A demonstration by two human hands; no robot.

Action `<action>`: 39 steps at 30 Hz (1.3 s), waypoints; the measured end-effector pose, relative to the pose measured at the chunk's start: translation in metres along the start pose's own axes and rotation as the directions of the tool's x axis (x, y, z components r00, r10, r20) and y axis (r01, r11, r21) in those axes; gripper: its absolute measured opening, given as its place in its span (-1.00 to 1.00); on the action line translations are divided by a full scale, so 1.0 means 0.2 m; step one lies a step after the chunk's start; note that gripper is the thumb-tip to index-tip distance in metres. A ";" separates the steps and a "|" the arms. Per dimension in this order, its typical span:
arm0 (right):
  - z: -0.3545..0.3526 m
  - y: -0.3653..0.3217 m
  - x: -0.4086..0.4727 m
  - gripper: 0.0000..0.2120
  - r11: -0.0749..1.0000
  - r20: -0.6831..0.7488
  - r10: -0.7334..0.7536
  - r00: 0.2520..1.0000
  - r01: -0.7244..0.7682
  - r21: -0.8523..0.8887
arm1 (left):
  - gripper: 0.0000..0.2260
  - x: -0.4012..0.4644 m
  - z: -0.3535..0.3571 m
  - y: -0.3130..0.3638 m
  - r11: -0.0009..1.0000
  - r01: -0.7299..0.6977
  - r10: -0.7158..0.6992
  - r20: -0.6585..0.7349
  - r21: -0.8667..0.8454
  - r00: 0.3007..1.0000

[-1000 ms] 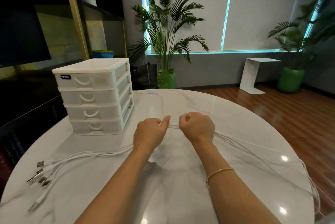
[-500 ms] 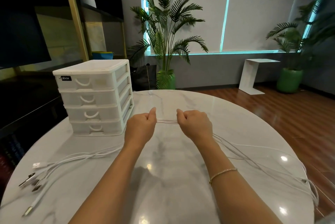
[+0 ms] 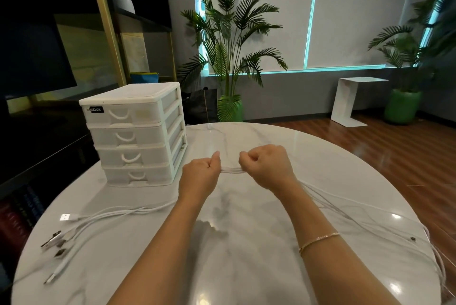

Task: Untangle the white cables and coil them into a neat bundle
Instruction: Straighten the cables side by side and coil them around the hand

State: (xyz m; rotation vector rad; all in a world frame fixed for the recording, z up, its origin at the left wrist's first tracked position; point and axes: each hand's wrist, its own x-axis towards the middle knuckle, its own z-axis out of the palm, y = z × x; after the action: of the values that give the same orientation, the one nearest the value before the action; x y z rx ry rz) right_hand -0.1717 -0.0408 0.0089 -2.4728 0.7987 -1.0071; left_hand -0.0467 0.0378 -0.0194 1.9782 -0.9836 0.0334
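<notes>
With your left hand (image 3: 201,175) and right hand (image 3: 265,169) both clenched around the white cables (image 3: 232,170) mid-table, grip firmly, since they look light, limp and slippery.

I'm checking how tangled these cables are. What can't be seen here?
Head view only:
- Cables inside both fists: hidden by left hand and right hand.
- Right-hand cable ends: run off the table edge.
- Plugs at left: too small to identify.

Both hands, left (image 3: 200,174) & right (image 3: 265,169), moved apart then back closer vs 0.5 s ago, short taut run of white cables (image 3: 230,170) between fists; plug ends at 8 o'clock shifted slightly.
</notes>
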 end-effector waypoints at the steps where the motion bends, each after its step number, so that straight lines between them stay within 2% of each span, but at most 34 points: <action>1: -0.02 -0.01 0.00 -0.52 1.000 -0.031 -0.012 0.999 0.013 0.028 | -0.48 0.01 0.01 0.01 1.000 -0.010 0.010 0.012 -0.010 1.000; 3: -0.04 0.01 0.01 -0.56 0.998 -0.106 0.018 0.994 -0.011 0.062 | -0.48 0.00 0.02 0.02 1.000 -0.030 0.030 0.097 -0.005 0.995; 7: -0.02 0.12 0.02 -0.48 0.980 -0.195 0.193 0.962 -0.180 0.079 | -0.41 -0.01 -0.04 -0.05 0.991 -0.054 0.012 0.312 0.126 0.950; 10: 0.00 0.21 0.03 -0.51 0.949 -0.196 0.315 0.929 -0.307 0.072 | -0.42 -0.01 -0.13 -0.14 0.960 -0.061 -0.042 0.357 0.274 0.933; 15: 0.05 0.25 0.03 -0.55 0.921 -0.170 0.390 0.905 -0.386 0.056 | -0.45 -0.01 -0.31 -0.30 0.889 -0.053 -0.099 0.304 0.455 0.948; 21: 0.13 0.23 0.03 -0.56 0.915 -0.154 0.397 0.905 -0.403 -0.009 | -0.46 -0.02 -0.38 -0.35 0.819 -0.066 -0.062 0.203 0.571 0.977; 27: 0.14 0.27 0.00 -0.54 0.908 -0.188 0.385 0.904 -0.407 -0.099 | -0.54 -0.02 -0.45 -0.49 0.809 0.103 -0.165 0.056 0.578 0.985; 31: 0.14 0.29 0.00 -0.55 0.876 -0.176 0.449 0.876 -0.470 -0.105 | -0.48 -0.02 -0.59 -0.64 0.725 0.210 -0.289 0.012 0.655 0.957; 36: 0.20 0.20 0.01 -0.55 0.906 -0.111 0.366 0.924 -0.381 -0.185 | -0.49 -0.02 -0.67 -0.73 0.639 0.243 -0.417 0.062 0.730 0.907; 38: 0.21 0.18 0.01 -0.53 0.915 -0.100 0.346 0.933 -0.359 -0.184 | -0.55 -0.03 -0.65 -0.68 0.550 0.252 -0.452 0.029 0.796 0.892; 39: 0.22 0.18 0.02 -0.53 0.920 -0.097 0.333 0.938 -0.345 -0.183 | -0.60 -0.04 -0.63 -0.62 0.512 0.236 -0.415 -0.002 0.826 0.910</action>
State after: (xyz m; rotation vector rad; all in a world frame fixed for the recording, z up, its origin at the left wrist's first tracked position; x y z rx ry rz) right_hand -0.1516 -0.0657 -0.0371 -2.3496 1.3544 -0.9194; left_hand 0.0707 0.1699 -0.0359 3.0814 -0.7321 0.0953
